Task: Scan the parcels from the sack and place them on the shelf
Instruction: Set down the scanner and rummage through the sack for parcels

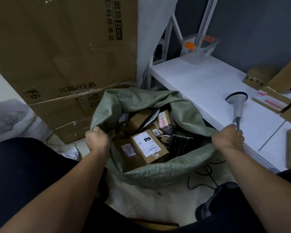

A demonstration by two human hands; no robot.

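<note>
Left hand (97, 140) is gripping the near-left rim of the sack (141, 101), fingers curled tight over bunched green fabric. Right hand (228, 138) is doing the same on the right rim, fist closed on the weave. Both are pulling outward, so the mouth is being held wide, likely to expose the contents and pick one out.

Parcels (165, 121) are sitting inside the sack in a loose pile. The labelled box (148, 145) is lying on top, label up, nearest the person. It looks like the easiest first grab.

Scanner (237, 105) is lying on the white shelf (200, 81) just beside the right hand, cable end near the knuckles. Cannot tell if it is touching. It is probably parked there for a quick reach once a parcel is out.

Shelved boxes (272, 101) are sitting at the far right of the shelf, so the task seems underway with most of it left. A big carton (62, 47) is standing behind the sack.
</note>
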